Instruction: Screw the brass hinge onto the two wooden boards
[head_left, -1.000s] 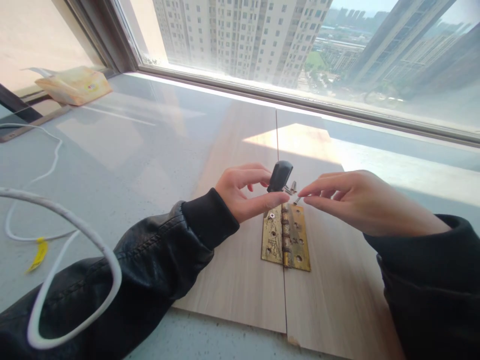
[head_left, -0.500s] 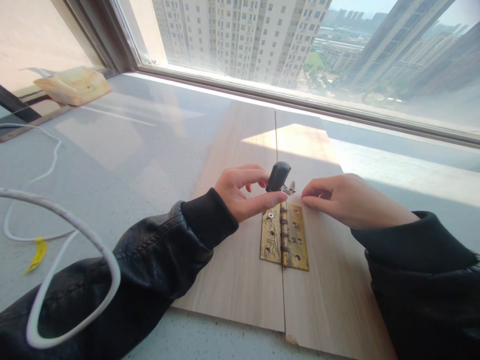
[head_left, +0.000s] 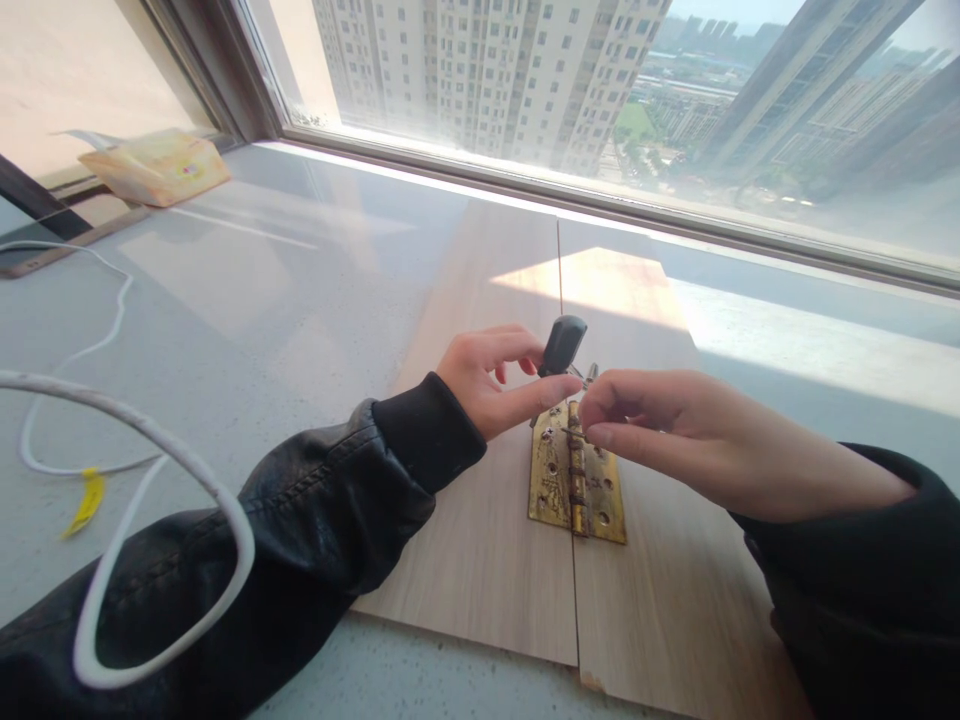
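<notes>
My left hand [head_left: 499, 378] is closed around a screwdriver [head_left: 564, 343], whose black handle shows above the fingers; most of its shaft is hidden. Right beside it, over the hinge, my right hand [head_left: 660, 420] pinches a small dark screw [head_left: 573, 433] pointing left. Beneath both hands lies a worn brass hinge [head_left: 553, 490], opened flat across the seam of two boards. Cross-head screws [head_left: 549, 433] sit in the upper holes of its left leaf; several other holes show bare. A few loose silver screws [head_left: 591, 374] lie just beyond the hinge, partly covered by my fingers.
Two pale wood boards [head_left: 487, 560] lie side by side on a speckled white sill [head_left: 322, 330]. A white cable [head_left: 244, 560] loops at the left, with a yellow tag [head_left: 86, 503] near it. A tissue pack [head_left: 157, 170] and a phone [head_left: 37, 258] lie far left. A window spans the back.
My right hand has moved left from beside the hinge to above it, and a small screw now shows at its fingertips. The left hand keeps its hold on the screwdriver.
</notes>
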